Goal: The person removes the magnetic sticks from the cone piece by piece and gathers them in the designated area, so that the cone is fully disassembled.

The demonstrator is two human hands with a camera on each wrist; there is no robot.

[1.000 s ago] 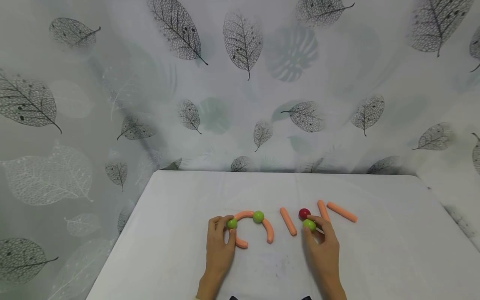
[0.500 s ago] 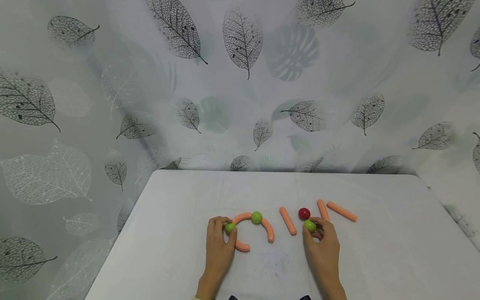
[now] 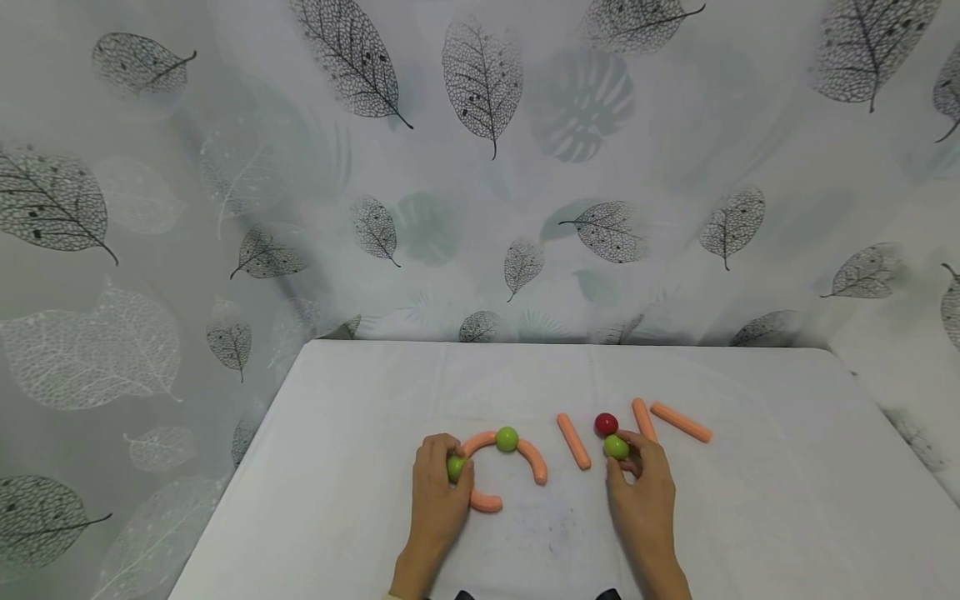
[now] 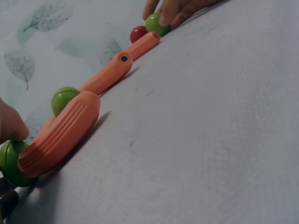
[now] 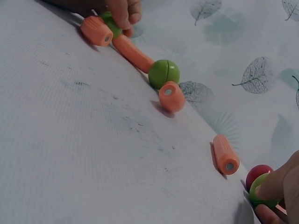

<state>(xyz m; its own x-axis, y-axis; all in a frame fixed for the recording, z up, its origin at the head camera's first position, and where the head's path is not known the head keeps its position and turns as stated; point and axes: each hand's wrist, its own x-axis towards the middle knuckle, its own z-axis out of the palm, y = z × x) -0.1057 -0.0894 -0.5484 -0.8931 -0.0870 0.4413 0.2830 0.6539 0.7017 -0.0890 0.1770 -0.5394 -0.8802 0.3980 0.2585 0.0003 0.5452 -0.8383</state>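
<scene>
On my head feed I'm seeing the left hand pinching a green ball, which is sitting between thumb and curled fingers. The lower curved piece is meeting that ball beside the thumb; the upper curved piece is running from it to the middle green ball, where the outer curved piece is branching off, clear of the fingers. My right hand is pinching another green ball between thumb and fingertips. The red ball is lying just beyond those fingertips; I can't tell whether the two balls are touching. One orange stick is lying to the left of the right hand, apart from it.
</scene>
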